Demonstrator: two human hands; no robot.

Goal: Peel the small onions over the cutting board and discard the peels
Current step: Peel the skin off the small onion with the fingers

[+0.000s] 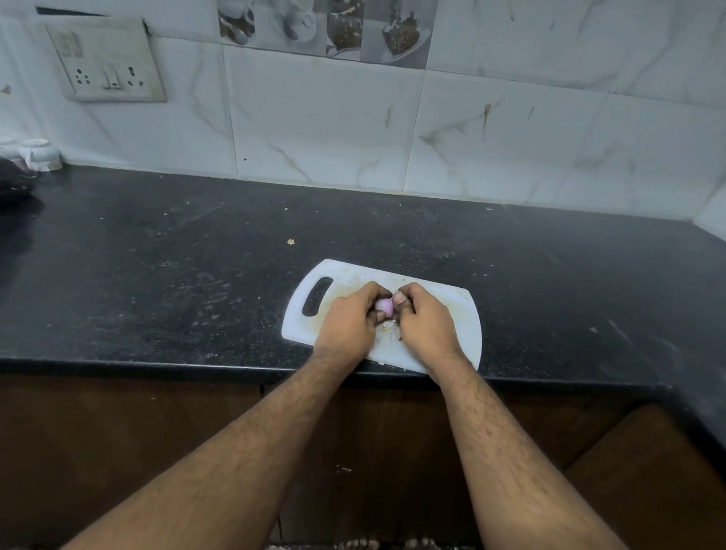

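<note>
Black stone counter (184,274) runs below a wall of pale marble tiles (319,117), with a switch plate (105,61) at the upper left and overturned small bowls (39,153) in the far left corner. On the counter, near its front edge, lies a white cutting board (456,317) with a handle slot on its left side. Both hands meet above the board. Left hand (348,318) grasps a small pinkish onion (384,305) with curled fingers, and right hand (424,320) pinches the same onion from the other side. Some peel scraps (388,330) lie on the board under the hands.
</note>
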